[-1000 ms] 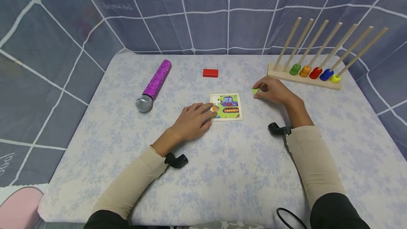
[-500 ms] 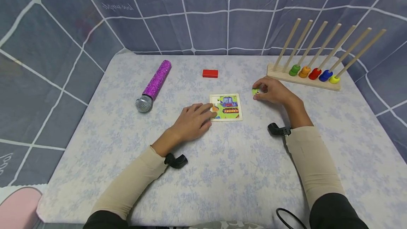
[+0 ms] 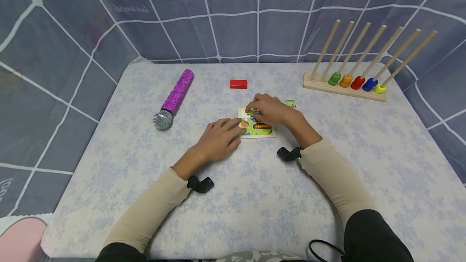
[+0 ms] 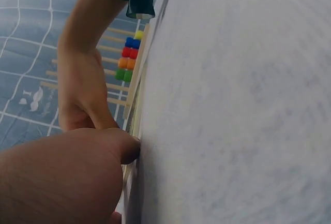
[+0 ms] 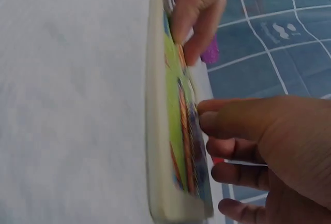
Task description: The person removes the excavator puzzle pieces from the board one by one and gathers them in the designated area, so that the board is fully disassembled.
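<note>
A small square puzzle (image 3: pixel 260 132) in a pale wooden frame, with a green picture of a digger-like vehicle, lies mid-table. My left hand (image 3: pixel 217 140) rests at its left edge, fingers reaching onto it; in the right wrist view those fingertips (image 5: pixel 189 32) touch the picture. Over the upper part of the puzzle, my right hand (image 3: pixel 271 110) pinches a green puzzle piece (image 3: pixel 251 112) between thumb and forefinger, mostly covered by the fingers. Another green puzzle piece (image 3: pixel 290 103) lies on the table just beyond the right hand.
A purple glittery microphone (image 3: pixel 178 92) lies at the left. A red block (image 3: pixel 238 84) sits behind the puzzle. At the back right stands a wooden peg rack (image 3: pixel 344 89) with coloured beads. A black cable (image 3: pixel 325 242) loops near the front edge.
My right hand has moved left from beside the rack to above the puzzle, bringing a green piece; one piece stays on the table there. My left hand has stayed at the frame.
</note>
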`<state>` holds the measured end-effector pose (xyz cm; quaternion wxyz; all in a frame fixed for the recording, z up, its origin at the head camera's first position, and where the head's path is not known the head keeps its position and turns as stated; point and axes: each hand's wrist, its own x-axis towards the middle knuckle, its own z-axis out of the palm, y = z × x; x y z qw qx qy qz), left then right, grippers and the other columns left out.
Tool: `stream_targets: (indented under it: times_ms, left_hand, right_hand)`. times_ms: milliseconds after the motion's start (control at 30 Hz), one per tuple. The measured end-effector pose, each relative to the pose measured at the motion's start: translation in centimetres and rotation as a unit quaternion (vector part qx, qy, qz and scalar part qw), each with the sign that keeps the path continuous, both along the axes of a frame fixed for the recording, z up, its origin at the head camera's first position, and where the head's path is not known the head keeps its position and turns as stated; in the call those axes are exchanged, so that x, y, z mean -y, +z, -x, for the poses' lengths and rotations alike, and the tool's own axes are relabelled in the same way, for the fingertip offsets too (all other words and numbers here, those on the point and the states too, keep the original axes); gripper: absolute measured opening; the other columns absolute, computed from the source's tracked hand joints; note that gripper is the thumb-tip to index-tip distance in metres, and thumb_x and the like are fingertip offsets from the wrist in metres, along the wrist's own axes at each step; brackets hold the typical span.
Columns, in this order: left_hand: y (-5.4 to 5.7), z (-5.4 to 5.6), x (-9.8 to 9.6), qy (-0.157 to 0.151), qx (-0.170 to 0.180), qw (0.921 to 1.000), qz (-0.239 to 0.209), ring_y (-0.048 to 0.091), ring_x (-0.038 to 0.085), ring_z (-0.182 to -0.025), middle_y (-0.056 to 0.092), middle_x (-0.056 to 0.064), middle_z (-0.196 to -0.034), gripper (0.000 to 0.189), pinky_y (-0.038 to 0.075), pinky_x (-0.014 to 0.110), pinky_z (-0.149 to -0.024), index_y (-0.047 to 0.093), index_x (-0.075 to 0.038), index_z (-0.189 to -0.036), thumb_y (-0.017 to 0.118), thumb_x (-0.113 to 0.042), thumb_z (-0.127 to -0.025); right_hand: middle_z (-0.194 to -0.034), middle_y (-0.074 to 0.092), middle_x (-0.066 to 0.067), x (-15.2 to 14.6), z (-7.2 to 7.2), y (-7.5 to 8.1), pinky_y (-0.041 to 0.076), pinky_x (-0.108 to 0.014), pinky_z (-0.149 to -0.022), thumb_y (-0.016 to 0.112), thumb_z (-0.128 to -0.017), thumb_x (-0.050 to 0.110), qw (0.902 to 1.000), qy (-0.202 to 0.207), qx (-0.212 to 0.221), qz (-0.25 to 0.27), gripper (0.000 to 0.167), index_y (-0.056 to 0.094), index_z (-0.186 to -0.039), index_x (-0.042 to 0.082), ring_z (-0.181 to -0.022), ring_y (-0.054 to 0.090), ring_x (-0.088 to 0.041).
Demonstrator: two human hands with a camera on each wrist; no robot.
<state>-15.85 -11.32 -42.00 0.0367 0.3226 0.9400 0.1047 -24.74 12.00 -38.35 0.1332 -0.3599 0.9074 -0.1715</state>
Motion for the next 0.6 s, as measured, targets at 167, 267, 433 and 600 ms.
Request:
stream_targets:
  times_ms: [167, 267, 433, 600]
  left_hand:
    - [0.2, 0.0, 0.1, -0.001, 0.003, 1.0000, 0.000, 0.034, 0.034, -0.142, 0.033, 0.002, -0.161, 0.041, 0.034, 0.062, -0.104, 0.054, -0.026, -0.147, 0.047, -0.035, -0.108]
    - [0.3, 0.0, 0.1, 0.000, 0.005, 1.0000, 0.000, 0.034, 0.034, -0.142, 0.033, 0.002, -0.161, 0.041, 0.034, 0.062, -0.104, 0.054, -0.026, -0.147, 0.048, -0.035, -0.108]
    - [0.5, -0.1, 0.1, 0.000, 0.008, 1.0000, -0.004, 0.035, 0.035, -0.142, 0.034, 0.003, -0.160, 0.041, 0.034, 0.063, -0.104, 0.055, -0.025, -0.147, 0.048, -0.034, -0.107]
    - [0.3, -0.2, 0.1, 0.000, 0.006, 1.0000, 0.003, 0.035, 0.035, -0.142, 0.034, 0.004, -0.160, 0.042, 0.035, 0.061, -0.104, 0.054, -0.025, -0.147, 0.048, -0.035, -0.107]
  right_hand:
    - [-0.111, 0.056, -0.011, 1.1, -0.1, -0.2, 0.042, -0.049, -0.083, 0.061, -0.099, 0.008, 0.9997, -0.015, -0.016, -0.008, 0.022, 0.070, -0.119, 0.011, -0.102, 0.049, -0.030]
    - [-0.112, 0.054, -0.010, 1.0, -0.1, -0.3, 0.041, -0.049, -0.084, 0.062, -0.098, 0.007, 0.9997, -0.017, -0.018, 0.006, 0.019, 0.069, -0.116, 0.012, -0.103, 0.046, -0.030]
    - [-0.115, 0.055, -0.011, 0.7, 0.0, -0.3, 0.042, -0.049, -0.087, 0.064, -0.097, 0.007, 0.9995, -0.005, -0.020, 0.026, 0.020, 0.071, -0.115, 0.011, -0.106, 0.048, -0.031]
    - [-0.120, 0.059, -0.014, 0.0, 0.3, -0.4, 0.046, -0.045, -0.093, 0.063, -0.094, -0.005, 0.9989, 0.020, -0.004, 0.042, 0.033, 0.071, -0.124, 0.005, -0.109, 0.055, -0.030]
